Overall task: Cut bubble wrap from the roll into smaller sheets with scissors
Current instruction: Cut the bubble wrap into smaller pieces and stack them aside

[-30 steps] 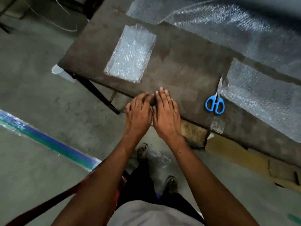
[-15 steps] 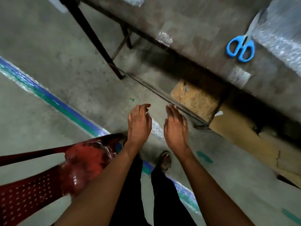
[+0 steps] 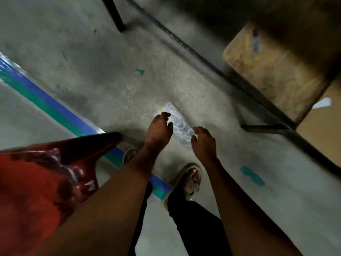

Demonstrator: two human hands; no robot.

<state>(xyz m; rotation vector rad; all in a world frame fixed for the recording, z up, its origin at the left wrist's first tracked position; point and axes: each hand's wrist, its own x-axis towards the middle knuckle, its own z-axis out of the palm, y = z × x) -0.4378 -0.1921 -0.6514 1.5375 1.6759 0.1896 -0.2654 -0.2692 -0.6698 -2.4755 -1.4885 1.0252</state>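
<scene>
Neither grip closed: bubble wrap sheet [image 3: 178, 124] between left hand [image 3: 159, 129] and right hand [image 3: 203, 143] (floor level).

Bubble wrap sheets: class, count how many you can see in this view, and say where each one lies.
1. The sheet lies on the concrete floor, between the left hand and right hand, partly covered by them. More may lie outside the view.
</scene>
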